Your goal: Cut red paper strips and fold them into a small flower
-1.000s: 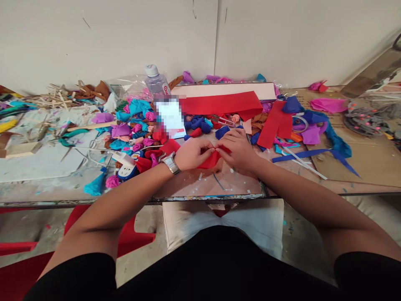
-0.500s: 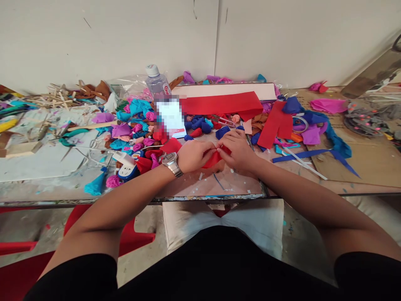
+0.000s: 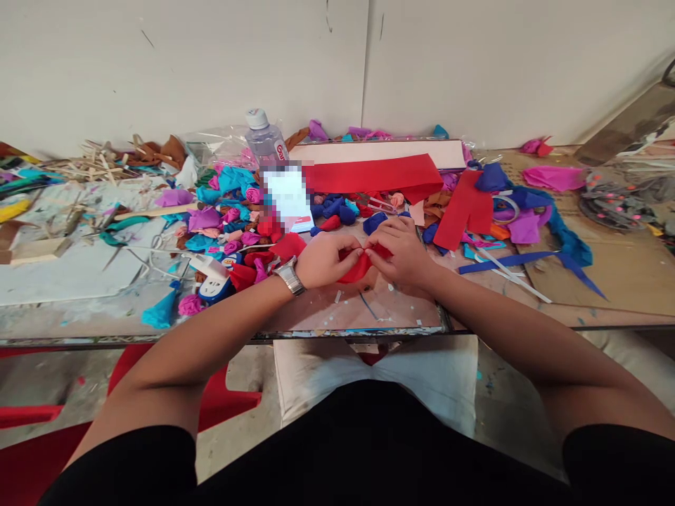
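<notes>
Both my hands meet over the middle of the worktable [image 3: 369, 313]. My left hand [image 3: 324, 258], with a metal watch [image 3: 287, 274] on the wrist, pinches the left side of a small red paper piece [image 3: 356, 268]. The fingers of my right hand [image 3: 401, 251] are closed on its right side. The piece is folded or bunched between my fingertips, just above the table surface. Rolled paper flowers in red, blue, pink and turquoise [image 3: 232, 225] lie close to my left hand.
A water bottle [image 3: 265, 141], a large red paper sheet [image 3: 372, 174] and a red strip [image 3: 463, 208] lie behind my hands. A white power strip [image 3: 212, 275] sits left. Blue strips [image 3: 527, 258] and purple scraps lie right. Wooden sticks [image 3: 100, 165] pile far left.
My fingers have shifted slightly on the red paper, bunching it tighter between both hands. My left wrist has moved a little. Nothing else on the table has moved.
</notes>
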`<state>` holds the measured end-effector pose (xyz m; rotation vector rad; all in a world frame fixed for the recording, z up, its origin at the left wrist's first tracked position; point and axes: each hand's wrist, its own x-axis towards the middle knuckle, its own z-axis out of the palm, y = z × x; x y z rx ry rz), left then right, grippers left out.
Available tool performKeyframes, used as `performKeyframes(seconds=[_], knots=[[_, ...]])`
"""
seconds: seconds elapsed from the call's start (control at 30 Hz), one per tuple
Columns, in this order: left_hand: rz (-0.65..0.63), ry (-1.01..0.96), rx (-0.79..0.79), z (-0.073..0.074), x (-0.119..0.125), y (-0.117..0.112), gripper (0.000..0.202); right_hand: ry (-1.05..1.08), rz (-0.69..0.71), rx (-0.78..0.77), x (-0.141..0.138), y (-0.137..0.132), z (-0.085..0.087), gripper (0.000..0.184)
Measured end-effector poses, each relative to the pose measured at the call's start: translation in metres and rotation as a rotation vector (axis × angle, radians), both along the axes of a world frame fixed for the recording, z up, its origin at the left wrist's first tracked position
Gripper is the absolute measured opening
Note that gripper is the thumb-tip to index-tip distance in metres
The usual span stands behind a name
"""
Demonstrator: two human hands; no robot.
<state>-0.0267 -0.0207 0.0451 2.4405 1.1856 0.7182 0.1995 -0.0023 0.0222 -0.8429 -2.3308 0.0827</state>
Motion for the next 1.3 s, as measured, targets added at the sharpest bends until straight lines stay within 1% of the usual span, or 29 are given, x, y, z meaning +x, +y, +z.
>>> performKeyframes(seconds=[0.2,0.33,0.43,0.53,0.7,0.83,0.93,1.03,1.17,1.3], knots=[[-0.025,0.091,0.085,0.000,0.001,-0.003,0.030,-0.005,0.032,0.005,0.000,0.000,-0.001,0.011],[-0.052,0.051,0.015,0.001,0.002,-0.004,0.027,-0.027,0.046,0.010,0.000,-0.001,-0.001,0.009],[-0.053,0.008,-0.040,0.002,0.000,-0.002,0.030,-0.006,0.027,0.009,0.000,-0.001,0.000,0.008],[-0.057,-0.024,-0.066,0.001,-0.001,0.001,0.028,0.022,0.005,0.004,0.001,-0.001,0.002,0.006],[-0.053,-0.002,-0.063,0.001,-0.002,0.003,0.023,0.005,-0.024,0.005,0.003,-0.001,0.006,0.005],[-0.045,0.053,-0.038,0.003,-0.002,0.003,0.023,-0.061,-0.053,0.082,0.007,0.000,0.008,0.004],[-0.005,0.125,-0.024,0.005,-0.002,0.002,0.025,-0.093,-0.095,0.149,0.010,0.002,0.008,0.005],[0.070,0.224,0.005,0.005,-0.002,0.001,0.026,-0.133,-0.147,0.174,0.012,0.005,0.007,0.009],[0.173,0.346,0.054,0.003,-0.002,0.000,0.028,-0.198,-0.197,0.162,0.011,0.007,0.006,0.015],[0.251,0.413,0.079,0.000,-0.004,0.003,0.028,-0.193,-0.168,0.113,0.009,0.006,0.005,0.017]])
